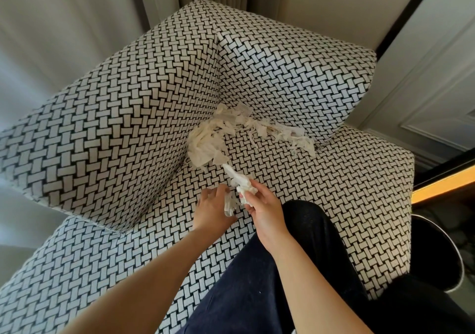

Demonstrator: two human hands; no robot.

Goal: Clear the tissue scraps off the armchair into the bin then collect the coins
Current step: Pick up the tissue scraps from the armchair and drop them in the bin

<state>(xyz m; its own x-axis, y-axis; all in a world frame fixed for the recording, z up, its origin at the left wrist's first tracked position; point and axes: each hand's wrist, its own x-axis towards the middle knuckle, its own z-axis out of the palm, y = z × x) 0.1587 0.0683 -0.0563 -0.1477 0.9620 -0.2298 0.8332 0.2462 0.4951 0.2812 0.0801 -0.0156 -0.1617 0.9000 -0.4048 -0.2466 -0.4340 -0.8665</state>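
Over the patterned armchair (128,128) seat, the right hand (266,213) curls its fingers around a crumpled tissue wad (241,182); the left hand (212,205) seems to pinch another scrap (229,206). More tissue scraps (218,138) lie heaped in the seat's far corner.

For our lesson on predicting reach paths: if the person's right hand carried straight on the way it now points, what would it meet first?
Likely the pile of tissue scraps in the back corner of the armchair. The right hand, gripping a tissue wad, points up-left at it. Depth is unclear.
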